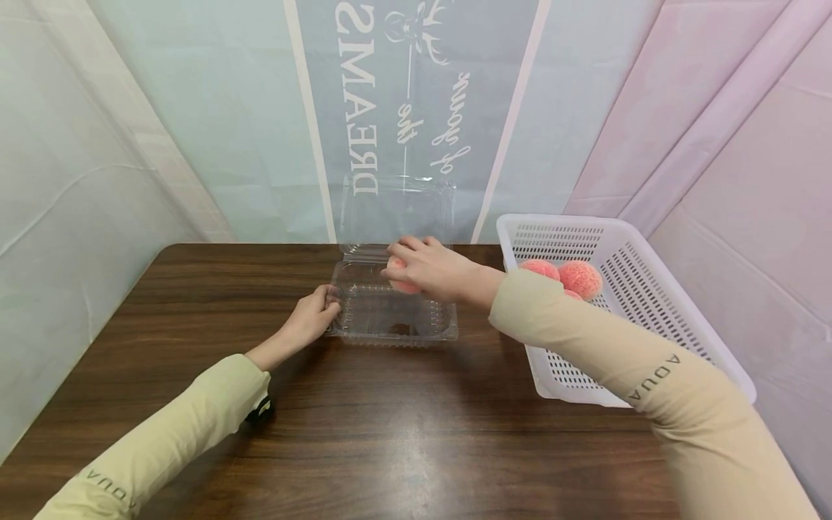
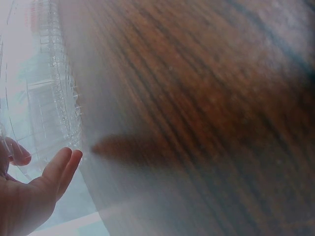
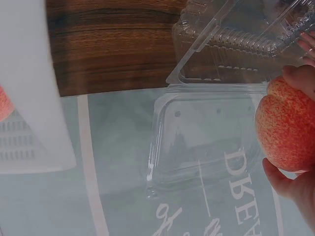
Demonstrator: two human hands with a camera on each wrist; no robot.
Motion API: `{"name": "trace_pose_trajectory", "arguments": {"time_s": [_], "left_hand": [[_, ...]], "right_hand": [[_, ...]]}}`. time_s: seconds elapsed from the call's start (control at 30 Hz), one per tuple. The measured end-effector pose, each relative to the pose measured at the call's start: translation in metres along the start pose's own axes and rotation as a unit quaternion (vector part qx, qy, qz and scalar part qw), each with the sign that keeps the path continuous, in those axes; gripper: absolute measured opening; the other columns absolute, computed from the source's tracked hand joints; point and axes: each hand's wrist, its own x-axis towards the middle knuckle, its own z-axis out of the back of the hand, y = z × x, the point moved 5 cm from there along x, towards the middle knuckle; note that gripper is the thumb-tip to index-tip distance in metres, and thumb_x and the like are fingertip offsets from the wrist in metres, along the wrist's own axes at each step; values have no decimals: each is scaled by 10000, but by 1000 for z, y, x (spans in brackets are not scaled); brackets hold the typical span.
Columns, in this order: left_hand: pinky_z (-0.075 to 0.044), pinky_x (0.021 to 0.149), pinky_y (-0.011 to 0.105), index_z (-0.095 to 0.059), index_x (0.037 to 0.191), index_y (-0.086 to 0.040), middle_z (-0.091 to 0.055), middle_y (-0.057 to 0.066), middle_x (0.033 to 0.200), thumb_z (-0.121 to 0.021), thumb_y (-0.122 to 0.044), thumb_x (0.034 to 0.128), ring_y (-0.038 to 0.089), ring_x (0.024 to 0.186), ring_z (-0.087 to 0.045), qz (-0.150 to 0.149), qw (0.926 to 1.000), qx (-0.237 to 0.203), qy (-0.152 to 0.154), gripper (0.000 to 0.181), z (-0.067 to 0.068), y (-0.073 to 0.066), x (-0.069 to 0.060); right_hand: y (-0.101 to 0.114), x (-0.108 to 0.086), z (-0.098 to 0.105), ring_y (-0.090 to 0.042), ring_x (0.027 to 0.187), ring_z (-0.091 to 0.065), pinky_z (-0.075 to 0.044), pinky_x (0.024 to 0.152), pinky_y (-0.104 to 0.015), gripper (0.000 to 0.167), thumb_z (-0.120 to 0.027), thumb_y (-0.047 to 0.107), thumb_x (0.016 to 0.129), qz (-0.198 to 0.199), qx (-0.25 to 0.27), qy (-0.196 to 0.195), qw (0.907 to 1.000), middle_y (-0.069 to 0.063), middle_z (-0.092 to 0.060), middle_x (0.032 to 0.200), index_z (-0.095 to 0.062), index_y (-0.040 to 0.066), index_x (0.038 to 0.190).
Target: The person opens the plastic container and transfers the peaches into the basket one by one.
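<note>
A clear plastic clamshell container (image 1: 370, 325) sits on the table with its lid (image 1: 396, 217) raised at the back. At its left side my left hand (image 1: 308, 314) pinches the rim, the fingers curled at the edge. Over the container's rear half, my right hand (image 1: 432, 271) grips a peach (image 3: 283, 130) from above. Thumb and fingers lie on opposite sides of the red, yellow-speckled fruit in the right wrist view. Some of the left fingers are hidden by the container in the head view.
To the right stands a white perforated basket (image 1: 705, 336) holding a few peaches (image 1: 581, 280), partly hidden behind my right sleeve. The dark wooden table (image 1: 364, 433) ends at a printed cloth backdrop (image 1: 416, 94) just behind the container. Cloth walls rise on both sides.
</note>
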Motion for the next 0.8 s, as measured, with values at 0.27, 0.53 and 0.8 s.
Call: {"name": "trace_pose_trajectory", "arguments": {"time_s": [0.27,0.53,0.8], "left_hand": [[-444,808,419,-394,1240,107,-551,262,1153,-348,-105,877,336,1061,-531,1,10000,4,-31,423,1,-2,-1],[-440,822,426,-396,1235,108,-553,260,1148,-348,-106,876,338,1058,-532,-35,10000,3,-33,420,1,-2,-1],[-450,790,410,-385,1244,106,-547,263,1155,-346,-102,887,335,1045,-538,-11,10000,-28,38,415,0,-2,-1]], "right_hand": [[-2,-5,8,-289,1139,-365,-400,781,-438,569,-714,50,683,79,-52,-268,9996,-112,-432,1256,-535,223,1196],[-4,-10,15,-291,1122,-384,-401,751,-429,521,-732,67,665,119,-113,-577,9982,-109,-450,1226,-537,214,1125],[-3,-15,19,-309,1138,-377,-393,795,-445,525,-736,79,681,191,-163,-607,9978,-131,-454,1241,-531,203,1149]]}}
